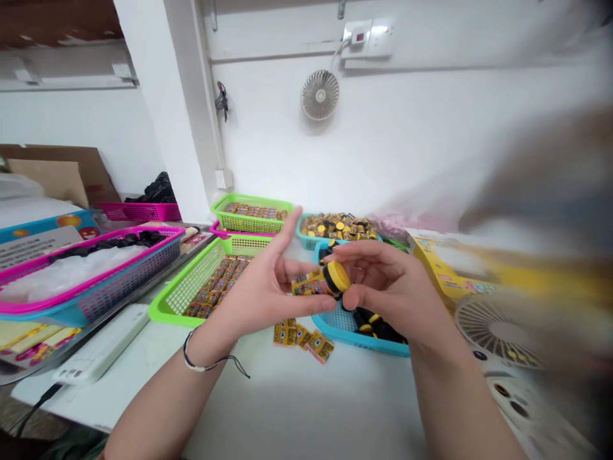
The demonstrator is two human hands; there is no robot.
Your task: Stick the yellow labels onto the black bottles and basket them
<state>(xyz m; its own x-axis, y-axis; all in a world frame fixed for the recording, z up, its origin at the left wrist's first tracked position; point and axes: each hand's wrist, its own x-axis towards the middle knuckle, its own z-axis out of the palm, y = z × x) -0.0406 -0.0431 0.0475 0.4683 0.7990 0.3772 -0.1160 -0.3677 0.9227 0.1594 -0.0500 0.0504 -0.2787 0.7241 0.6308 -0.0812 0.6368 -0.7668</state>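
Container point(309, 283), small and printed, with a yellow lid point(339, 276), lay tilted in the left hand point(265, 287), grasped between thumb and fingers with its lid toward the right hand point(397, 287). The right hand was partly curled beside the lid; whether it gripped or merely touched it could not be told. A light pinch on the body seemed best, steady enough to stop it rolling yet gentle on the printed wrap, with the lid within reach of the right fingertips. The loose cord of the bracelet point(196, 367) on the left wrist needed keeping away from the work.

Beyond the hands, the rim of the blue basket point(364, 343) stood close, so low forward moves risked a knock. The green basket point(167, 317), holding rows of small packs, bounded the left side, and a fan point(500, 329) the right. Flat printed pieces point(285, 335) lay on the tabletop point(306, 396) just below the hands. The easiest room for moving seemed to be back toward the body, between the forearms.
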